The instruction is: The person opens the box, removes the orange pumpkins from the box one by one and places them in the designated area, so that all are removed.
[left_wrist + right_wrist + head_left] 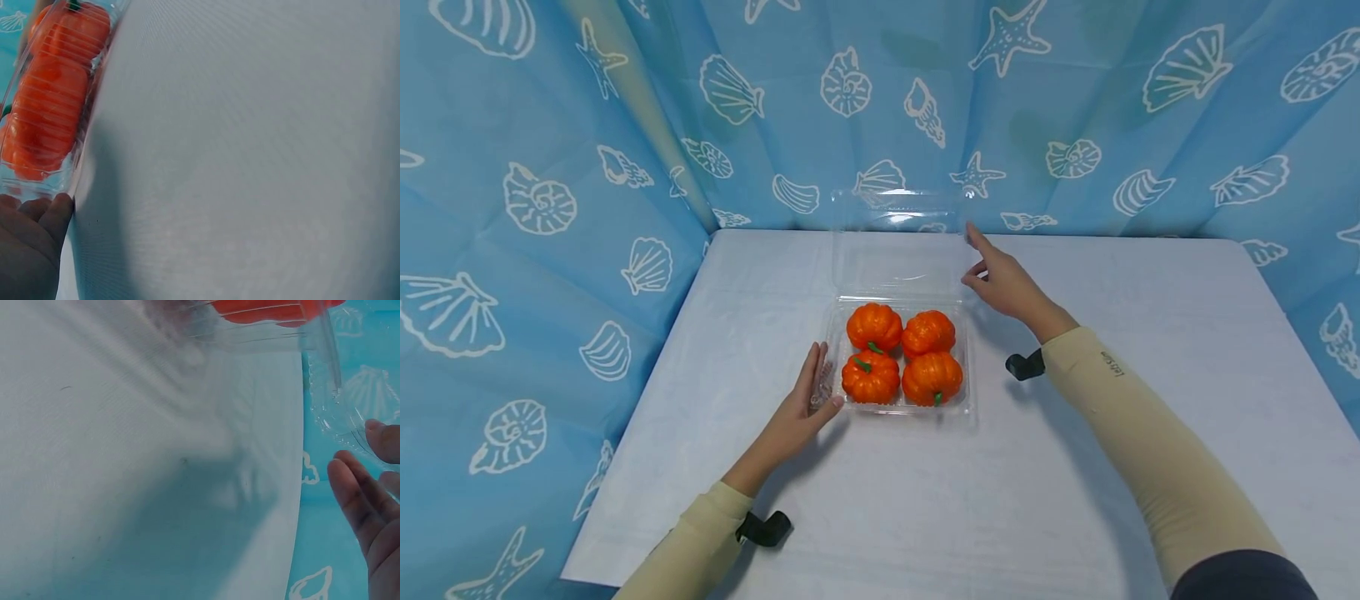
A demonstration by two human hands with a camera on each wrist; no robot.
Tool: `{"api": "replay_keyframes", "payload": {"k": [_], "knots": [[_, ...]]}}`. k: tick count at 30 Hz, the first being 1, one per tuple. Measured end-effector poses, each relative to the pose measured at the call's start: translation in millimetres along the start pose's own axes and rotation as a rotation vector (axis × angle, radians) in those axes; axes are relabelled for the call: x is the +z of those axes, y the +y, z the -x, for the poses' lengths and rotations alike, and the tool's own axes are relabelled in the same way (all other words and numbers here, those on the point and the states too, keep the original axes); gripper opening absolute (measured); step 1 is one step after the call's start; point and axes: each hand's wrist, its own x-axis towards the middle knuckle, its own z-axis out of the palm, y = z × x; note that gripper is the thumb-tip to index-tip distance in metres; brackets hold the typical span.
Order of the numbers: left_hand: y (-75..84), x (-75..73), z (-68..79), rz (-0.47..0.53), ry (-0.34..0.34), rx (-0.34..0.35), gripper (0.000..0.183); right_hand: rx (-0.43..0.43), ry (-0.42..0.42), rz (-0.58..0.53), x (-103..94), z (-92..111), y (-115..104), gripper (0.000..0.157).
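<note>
A clear plastic clamshell box (967, 367) stands on the table, its hinged lid (895, 262) raised at the back. Several small orange pumpkins (870, 379) with green stems fill the tray in two rows. My left hand (793, 417) rests against the box's left side, fingers extended and thumb at the front corner. In the left wrist view, its fingertips (60, 203) touch the box wall. Beside the lid's right edge is my right hand (1009, 287), index finger stretched along it. The right wrist view shows thumb and fingers apart, the thumb (382, 440) at the lid's rim.
A white cloth covers the table (1075, 500). Behind and at the sides hangs a blue curtain (955, 50) with white shell and starfish prints; the raised lid stands close to it. A black wrist mount (763, 529) sticks out from the left forearm, another (1025, 365) from the right.
</note>
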Motion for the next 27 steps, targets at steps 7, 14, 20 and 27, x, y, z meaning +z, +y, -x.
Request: {"api": "replay_keyframes", "payload": {"k": [7, 14, 20, 27], "knots": [[6.6, -1.7, 1.9, 0.000, -0.001, -0.015, 0.090, 0.029, -0.043, 0.049, 2.0, -0.6, 4.3, 0.076], [1.1, -1.8, 2.8, 0.005, -0.006, 0.004, 0.091, 0.079, -0.083, 0.051, 6.4, -3.2, 8.6, 0.069], [-0.4, -1.6, 4.5, 0.015, -0.009, 0.022, 0.091, 0.094, -0.098, 0.038, 8.4, -1.6, 10.4, 0.063], [-1.8, -1.3, 4.7, 0.009, -0.012, 0.018, 0.091, 0.097, -0.131, 0.041, 11.2, -1.5, 14.4, 0.055]]}}
